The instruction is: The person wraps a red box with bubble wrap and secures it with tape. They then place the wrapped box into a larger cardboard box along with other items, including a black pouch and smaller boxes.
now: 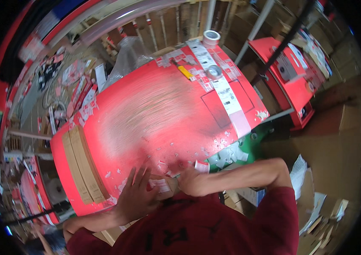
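Note:
My left hand (140,193) rests palm down near the front edge of the red worktable (142,121), its fingers apart. Beside its thumb lies a small brown cardboard piece (167,186) bearing a printed label (158,185). At the other side of that cardboard, my right hand (193,181) is curled into a fist. Whatever its fingers may enclose is hidden, though a thin pale edge shows just ahead of the knuckles. A red-and-white label (202,166) lies just beyond the right wrist. The cardboard's lower part disappears behind my shirt.
Two flat brown cardboard strips (83,165) lie at the table's left end. Toward the far right are a yellow-handled cutter (185,72), a tape roll (214,72), stacked tape rolls (211,40) and a printed paper strip (223,89). Paper scraps (229,156) gather below the near right edge.

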A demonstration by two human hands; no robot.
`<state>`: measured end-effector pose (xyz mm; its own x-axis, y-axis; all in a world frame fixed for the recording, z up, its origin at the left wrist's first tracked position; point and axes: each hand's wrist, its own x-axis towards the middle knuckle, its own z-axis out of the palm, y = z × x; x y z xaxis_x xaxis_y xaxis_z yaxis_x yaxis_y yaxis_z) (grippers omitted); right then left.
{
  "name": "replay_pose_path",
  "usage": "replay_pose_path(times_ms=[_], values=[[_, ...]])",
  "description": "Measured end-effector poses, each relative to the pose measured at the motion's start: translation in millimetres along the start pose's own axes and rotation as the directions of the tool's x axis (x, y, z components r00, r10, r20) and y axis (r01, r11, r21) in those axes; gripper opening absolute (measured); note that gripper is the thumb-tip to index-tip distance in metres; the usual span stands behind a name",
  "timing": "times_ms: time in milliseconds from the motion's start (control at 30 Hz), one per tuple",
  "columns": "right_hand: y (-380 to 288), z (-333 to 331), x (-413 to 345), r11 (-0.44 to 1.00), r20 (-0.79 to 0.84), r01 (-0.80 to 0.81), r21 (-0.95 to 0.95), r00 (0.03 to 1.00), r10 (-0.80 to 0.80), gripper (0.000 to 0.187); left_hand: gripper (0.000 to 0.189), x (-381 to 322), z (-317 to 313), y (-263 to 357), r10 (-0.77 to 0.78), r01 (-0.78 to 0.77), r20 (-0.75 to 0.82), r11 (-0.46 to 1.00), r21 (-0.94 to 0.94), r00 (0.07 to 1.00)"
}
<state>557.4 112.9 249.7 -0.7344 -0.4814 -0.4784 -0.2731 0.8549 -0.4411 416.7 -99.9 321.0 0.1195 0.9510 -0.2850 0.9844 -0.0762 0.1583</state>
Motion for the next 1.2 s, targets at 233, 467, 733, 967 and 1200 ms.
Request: replay_pose_path(times_ms=[233, 467, 733, 967, 1200], values=[[32.5, 89.9, -48.2, 0.789, -0.156, -0.596, 0.146, 0.774, 0.614, 0.023, 0.065, 99.3, 20.3, 4.8, -0.047, -0.088, 0.909, 0.992, 0.092, 0.414], [-27.6, 239.1, -72.5, 0.051, -0.05, 0.081, 0.995, -0.015, 0.999, 0.041, 0.09, 131.3, 128.0, -16.1, 0.197, 0.306, 0.897, 0.893, -0.331, 0.395], [-35.4, 318.2, -41.4, 0.078, 0.515, 0.923, 0.377, -0.279, 0.81, 0.023, 0.121, 90.0, 136.5, 7.7, 0.227, -0.029, 0.213, 0.746, -0.665, 0.95], [-66.7, 195.8, 13.2, 0.209, -0.218, 0.135, 0.968, 0.051, 0.975, 0.048, 0.058, 110.8, 207.8, 13.8, -0.114, -0.345, -0.407, 0.356, -0.868, 0.906], [-51.5, 99.0, 79.4, 0.404, -0.477, 0.268, 0.875, 0.33, 0.814, 0.042, 0.043, 44.6, 247.3, 6.9, -0.624, -0.246, -0.507, 0.459, -0.854, 0.594]])
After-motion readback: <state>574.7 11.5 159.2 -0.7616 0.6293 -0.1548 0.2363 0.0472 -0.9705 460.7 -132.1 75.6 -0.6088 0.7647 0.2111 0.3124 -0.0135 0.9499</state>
